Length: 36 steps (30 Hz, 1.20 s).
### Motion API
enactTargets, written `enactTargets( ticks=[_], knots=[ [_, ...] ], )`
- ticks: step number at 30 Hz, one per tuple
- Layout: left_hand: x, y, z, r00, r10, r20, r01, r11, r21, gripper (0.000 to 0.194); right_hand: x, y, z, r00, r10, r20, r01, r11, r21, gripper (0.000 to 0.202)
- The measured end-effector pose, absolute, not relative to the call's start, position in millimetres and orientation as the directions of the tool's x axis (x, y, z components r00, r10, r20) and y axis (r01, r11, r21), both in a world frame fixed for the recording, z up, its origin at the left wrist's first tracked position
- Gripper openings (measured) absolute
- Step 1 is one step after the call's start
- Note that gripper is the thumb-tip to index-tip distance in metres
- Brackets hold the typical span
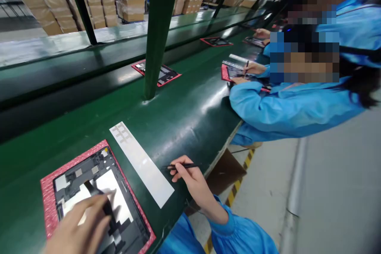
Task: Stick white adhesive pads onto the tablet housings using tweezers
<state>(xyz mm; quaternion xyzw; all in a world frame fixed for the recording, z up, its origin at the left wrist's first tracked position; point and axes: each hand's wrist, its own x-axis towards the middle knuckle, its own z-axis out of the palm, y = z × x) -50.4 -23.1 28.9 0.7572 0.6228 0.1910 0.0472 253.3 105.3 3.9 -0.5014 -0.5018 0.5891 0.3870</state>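
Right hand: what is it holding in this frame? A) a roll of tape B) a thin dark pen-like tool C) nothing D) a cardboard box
B: the right hand grips a thin dark tool over the green belt, beside the white strip, while the left hand rests on the open device.

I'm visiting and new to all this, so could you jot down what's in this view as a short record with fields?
Place: long green conveyor belt
Left hand: fingers pressing on an opened tablet lying on a red mat
Right hand: holding thin black tweezers above the belt
Beside the tablet: white sticker strip
Neighbour: a co-worker's hand at another device, sleeve in blue
Background: stacked cardboard boxes
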Motion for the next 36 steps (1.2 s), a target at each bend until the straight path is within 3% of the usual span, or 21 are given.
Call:
enactTargets(
  ticks=[3, 7, 10, 17, 36],
  knots=[
    [21, 20, 24, 0.419, 0.871, 0.255, 0.871, -0.465, 0.157, 0.034, 257, 110, 8, -0.232, 0.954, -0.189, 0.156, -0.155, -0.975, 0.035],
    [67, 45, 14, 0.554, 0.823, 0.12, 0.822, -0.565, 0.078, 0.057, 264, 107, 7, -0.168, 0.972, -0.164, 0.226, -0.124, -0.966, 0.026],
    [61, 45, 6, 0.622, 0.778, 0.09, 0.777, -0.627, 0.056, 0.058, 269, 105, 5, -0.193, 0.966, -0.172, 0.28, -0.113, -0.953, 0.023],
    [46, 39, 1, 0.652, 0.75, 0.111, 0.753, -0.657, 0.019, 0.057, 264, 107, 12, -0.29, 0.952, -0.103, 0.442, 0.037, -0.896, 0.02],
    [48, 39, 4, 0.637, 0.763, 0.105, 0.758, -0.646, 0.092, 0.05, 260, 106, 18, -0.303, 0.943, -0.137, 0.511, 0.039, -0.859, 0.021]
  ],
)
